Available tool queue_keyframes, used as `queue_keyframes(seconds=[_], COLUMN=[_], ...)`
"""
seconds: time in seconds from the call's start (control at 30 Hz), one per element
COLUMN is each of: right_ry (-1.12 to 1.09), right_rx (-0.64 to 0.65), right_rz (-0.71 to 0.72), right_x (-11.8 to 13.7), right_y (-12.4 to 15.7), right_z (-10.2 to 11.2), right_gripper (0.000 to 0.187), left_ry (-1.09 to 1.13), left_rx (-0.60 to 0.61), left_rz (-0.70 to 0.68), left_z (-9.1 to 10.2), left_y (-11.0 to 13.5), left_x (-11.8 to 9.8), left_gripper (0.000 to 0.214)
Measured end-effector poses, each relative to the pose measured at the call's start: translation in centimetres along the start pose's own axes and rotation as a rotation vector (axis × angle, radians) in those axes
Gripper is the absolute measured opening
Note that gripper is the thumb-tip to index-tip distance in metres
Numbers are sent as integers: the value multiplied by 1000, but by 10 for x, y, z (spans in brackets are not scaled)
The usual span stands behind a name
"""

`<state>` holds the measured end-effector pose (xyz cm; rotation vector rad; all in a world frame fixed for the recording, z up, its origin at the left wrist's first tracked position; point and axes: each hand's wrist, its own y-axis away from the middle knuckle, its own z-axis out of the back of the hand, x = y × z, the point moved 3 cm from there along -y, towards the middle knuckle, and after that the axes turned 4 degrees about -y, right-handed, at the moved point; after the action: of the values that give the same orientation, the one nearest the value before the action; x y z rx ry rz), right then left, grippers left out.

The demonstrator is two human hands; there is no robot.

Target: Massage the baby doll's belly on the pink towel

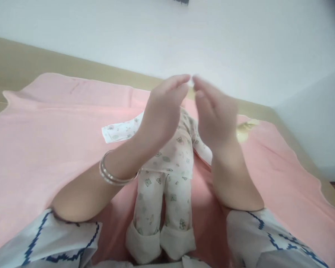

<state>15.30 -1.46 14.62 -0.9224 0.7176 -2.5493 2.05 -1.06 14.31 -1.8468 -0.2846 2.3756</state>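
Observation:
A doll or baby figure in white printed pyjamas [167, 178] lies on a pink blanket [44, 141], legs towards me with rolled cuffs. Its head is hidden behind my hands. My left hand [163, 111], with silver bangles on the wrist, is raised above the pyjama top with its fingers stretched forward and close together. My right hand [214, 111] mirrors it, fingers extended. The fingertips of both hands nearly meet above the figure's head. Neither hand visibly holds anything. One pyjama sleeve [120, 132] lies spread out to the left.
The pink blanket covers a pale wooden surface [13, 63] against a white wall [240, 44]. A yellowish object [244, 130] lies on the blanket just right of my right hand. My white sleeves with blue trim [53, 238] fill the lower corners.

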Motion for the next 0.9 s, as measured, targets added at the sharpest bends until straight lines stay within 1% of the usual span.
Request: queue_keyframes(seconds=[0.03, 0.07, 0.1, 0.13, 0.2, 0.27, 0.33, 0.4, 0.5, 0.6, 0.67, 0.73, 0.8, 0.87, 0.9], right_ry=[14, 20, 22, 23, 25, 24, 23, 30, 34, 31, 51, 95, 151, 209, 237], right_rx=[121, 221, 293, 335, 348, 330, 324, 328, 330, 349, 354, 330, 303, 312, 330], right_rz=[-55, -88, -100, -103, -109, -117, -102, -95, -75, -8, 1, -45, -122, -179, -185], right_x=[-1, -2, -4, -6, -14, -24, -33, -40, -46, -50, -57, -64, -68, -64, -58], right_y=[0, 1, 2, 3, 4, 4, 4, 6, 10, 17, 20, 23, 27, 33, 37], right_z=[-11, -22, -32, -42, -61, -79, -95, -106, -109, -104, -99, -95, -91, -87, -85], right_gripper=[40, 37, 35, 33, 32, 35, 42, 48, 51, 52, 51, 52, 58, 63, 64], left_ry=[43, 42, 33, 21, 9, -8, -34, -70, -135, -196, -223, -249, -277, -302, -312], left_rx=[-26, -107, -167, -206, -233, -220, -209, -207, -197, -158, -119, -92, -78, -74, -73], left_rz=[42, 45, 6, -27, -5, 40, 75, 78, 17, -70, -108, -118, -120, -123, -125], left_z=[-4, -8, -12, -16, -24, -30, -32, -32, -30, -30, -28, -25, -22, -19, -18], left_y=[-11, -21, -29, -37, -46, -50, -50, -48, -43, -37, -33, -30, -28, -27, -28], left_x=[14, 29, 44, 58, 86, 106, 116, 120, 122, 125, 129, 134, 138, 140, 141], left_gripper=[42, 47, 50, 50, 47, 42, 37, 34, 32, 32, 32, 34, 36, 38, 38])
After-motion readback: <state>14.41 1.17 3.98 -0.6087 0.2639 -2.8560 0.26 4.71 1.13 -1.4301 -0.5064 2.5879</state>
